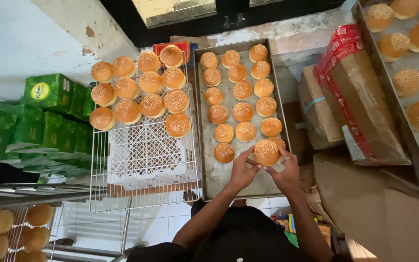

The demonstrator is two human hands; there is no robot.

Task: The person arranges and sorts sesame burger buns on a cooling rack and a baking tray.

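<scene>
Lifting step, by the look of it: left hand (242,171) and right hand (287,171) both clasp one sesame bun (266,151) at the near end of the metal baking tray (209,167). Bun sits between the fingertips. Wire cooling rack (141,170) alongside, left, part-filled; next move likely needs a gentle carry there.

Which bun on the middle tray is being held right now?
The bun at the tray's near right corner, between the left hand and right hand. The other buns lie untouched.
</scene>
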